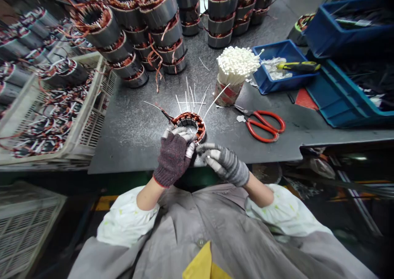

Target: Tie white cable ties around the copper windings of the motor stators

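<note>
My left hand (174,157), in a dark maroon knit glove with pale fingertips, grips the near side of a motor stator (200,128) wound with copper wire. Its fingers cover part of the ring. Close to the stator's lower right edge, my right hand (225,163), in a grey striped glove, has its fingers pinched together; what they hold, if anything, is too small to make out. Leads in dark sleeving (166,114) run out from the stator's left side. Several thin white strips (192,103) lie just beyond it on the dark tabletop (132,119).
Red-handled scissors (265,125) lie to the right, near a can (227,93) packed with white sticks. Blue bins (278,80) stand farther right, one with a yellow-and-black tool (298,66). Stacked stators (166,28) line the back; a crate (89,106) of wired parts sits left.
</note>
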Action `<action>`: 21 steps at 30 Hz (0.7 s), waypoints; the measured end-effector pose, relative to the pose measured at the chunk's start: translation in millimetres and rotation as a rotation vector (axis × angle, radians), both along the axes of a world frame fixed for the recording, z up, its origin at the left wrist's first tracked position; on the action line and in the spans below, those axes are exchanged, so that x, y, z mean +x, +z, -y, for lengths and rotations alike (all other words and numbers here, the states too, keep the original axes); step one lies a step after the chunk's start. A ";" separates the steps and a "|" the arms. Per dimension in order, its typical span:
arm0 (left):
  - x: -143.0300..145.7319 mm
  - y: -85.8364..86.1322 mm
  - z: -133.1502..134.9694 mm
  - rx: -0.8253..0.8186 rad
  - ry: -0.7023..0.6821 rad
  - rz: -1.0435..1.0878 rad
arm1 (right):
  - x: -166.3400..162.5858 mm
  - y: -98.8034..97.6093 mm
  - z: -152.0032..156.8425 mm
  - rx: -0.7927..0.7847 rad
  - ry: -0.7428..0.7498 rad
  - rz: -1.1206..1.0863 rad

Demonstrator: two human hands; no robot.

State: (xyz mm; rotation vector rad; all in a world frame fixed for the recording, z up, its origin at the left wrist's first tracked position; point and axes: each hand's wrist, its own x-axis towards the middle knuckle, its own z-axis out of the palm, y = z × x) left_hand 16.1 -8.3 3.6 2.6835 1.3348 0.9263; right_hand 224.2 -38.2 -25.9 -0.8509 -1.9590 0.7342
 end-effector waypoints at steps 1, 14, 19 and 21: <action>0.9 -0.8 1.4 -0.010 0.017 0.021 | -2.2 -2.8 -4.5 -0.010 -0.009 0.015; 19.0 -7.4 2.4 0.071 0.116 0.273 | -19.0 16.1 -9.9 -0.783 -0.287 -0.539; 14.7 -4.4 5.5 0.083 0.072 0.219 | -20.0 11.6 -19.7 -0.552 -0.359 -0.242; 12.3 -3.3 6.3 0.073 0.058 0.196 | -17.0 8.3 -23.2 -0.411 -0.373 -0.117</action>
